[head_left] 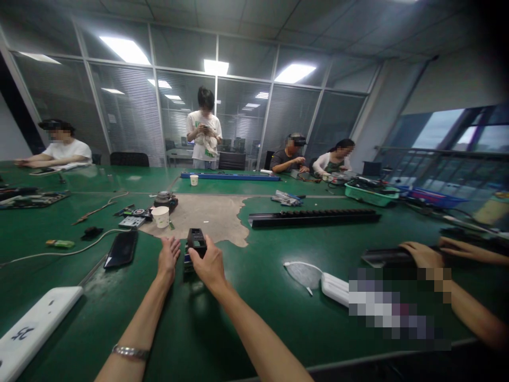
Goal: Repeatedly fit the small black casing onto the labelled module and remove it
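Note:
My right hand grips a small black box-shaped device from its right side, thumb on the near face. The device has dark openings on top and a bluish, metallic-looking lower part; its exact kind is unclear. To the left of it, my left hand is held on edge with its fingers stretched out and nothing in them. A narrow gap separates that hand from the device. Beyond my left hand stands a white paper cup, and a black smartphone lies further left.
A white power bank marked 25 lies front left. Right of centre are a long black rail and a white device with a cord. A co-worker's hand rests on another black rail at right. Several people are around the green table.

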Motion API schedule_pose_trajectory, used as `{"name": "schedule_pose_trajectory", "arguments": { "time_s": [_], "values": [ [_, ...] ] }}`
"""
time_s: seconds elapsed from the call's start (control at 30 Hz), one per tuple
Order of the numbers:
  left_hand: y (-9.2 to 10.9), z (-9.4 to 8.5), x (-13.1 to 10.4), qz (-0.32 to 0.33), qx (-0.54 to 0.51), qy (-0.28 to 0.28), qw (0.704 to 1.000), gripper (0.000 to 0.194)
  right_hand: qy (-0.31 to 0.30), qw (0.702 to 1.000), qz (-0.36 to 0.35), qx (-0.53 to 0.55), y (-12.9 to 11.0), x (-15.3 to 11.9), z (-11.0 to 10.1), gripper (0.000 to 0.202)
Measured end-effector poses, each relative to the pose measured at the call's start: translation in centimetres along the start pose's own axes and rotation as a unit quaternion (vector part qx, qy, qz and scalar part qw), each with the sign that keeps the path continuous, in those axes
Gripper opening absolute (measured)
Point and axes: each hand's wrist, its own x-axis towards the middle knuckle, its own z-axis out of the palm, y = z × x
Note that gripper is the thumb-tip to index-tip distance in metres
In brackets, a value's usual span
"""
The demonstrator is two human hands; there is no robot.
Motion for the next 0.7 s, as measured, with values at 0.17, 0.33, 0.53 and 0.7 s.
{"name": "schedule_pose_trajectory", "arguments": {
  "time_s": [0.17, 0.33, 0.53, 0.7],
  "values": [
    [-0.2, -0.3, 0.3, 0.002, -0.002, -0.006, 1.000, 0.071, -0.017, 0.999, 0.005, -0.042, -0.5, -0.4, 2.0, 0.041],
    [-0.3, -0.4, 0.4, 0.007, -0.005, -0.014, 1.000, 0.075, -0.024, 0.997, 0.008, -0.069, -0.7, -0.5, 2.7, 0.046],
    [-0.1, -0.3, 0.4, -0.003, -0.003, -0.005, 1.000, 0.077, -0.040, 0.995, 0.012, -0.092, -0.9, -1.1, 3.4, 0.068],
    [0.2, -0.2, 0.1, 0.004, 0.010, -0.004, 1.000, 0.077, -0.054, 0.997, -0.008, -0.061, 0.7, -2.6, 4.3, 0.078]
  ]
}}
